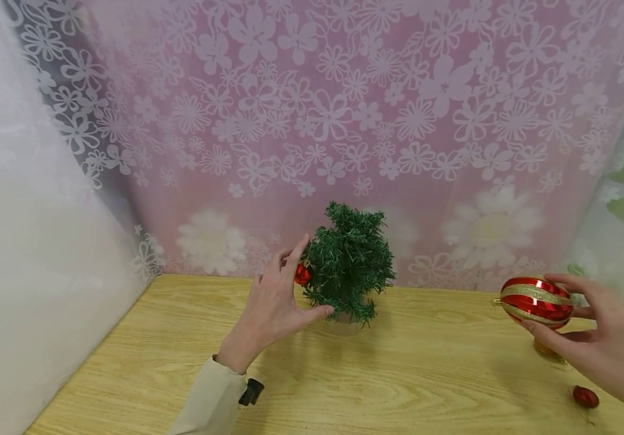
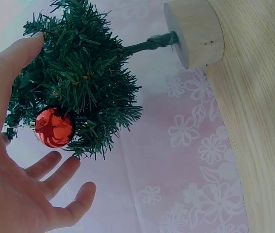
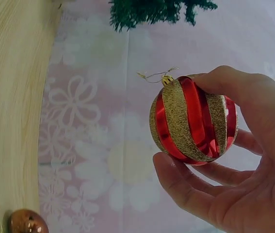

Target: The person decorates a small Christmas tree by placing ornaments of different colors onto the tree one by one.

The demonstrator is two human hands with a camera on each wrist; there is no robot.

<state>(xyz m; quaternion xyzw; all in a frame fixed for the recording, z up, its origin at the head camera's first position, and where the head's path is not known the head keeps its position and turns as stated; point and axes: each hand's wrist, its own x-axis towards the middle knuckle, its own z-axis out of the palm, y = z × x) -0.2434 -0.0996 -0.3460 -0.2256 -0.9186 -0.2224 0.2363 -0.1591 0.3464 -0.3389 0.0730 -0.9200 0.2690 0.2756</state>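
Observation:
A small green artificial Christmas tree (image 1: pixel 351 260) stands upright on a round wooden base (image 2: pixel 195 34). On its left side hangs a shiny red bauble (image 2: pixel 55 127). My left hand (image 1: pixel 276 299) is at that side, thumb and fingers spread apart around the bauble and the outer branches, gripping nothing. Over the right part of the table, my right hand (image 1: pixel 608 329) holds a large red bauble with gold glitter stripes (image 3: pixel 193 121) between thumb and fingers. Its gold cap and thin hanging loop (image 3: pixel 157 76) point left, toward the tree.
Below the right hand an orange-gold bauble (image 3: pixel 28 222) lies on the wooden table (image 1: pixel 399 386), partly hidden in the head view. Nearer the front is a small dark red ornament (image 1: pixel 586 397). A pink flowered curtain (image 1: pixel 301 121) hangs behind, with a white sheet (image 1: pixel 45 241) at left.

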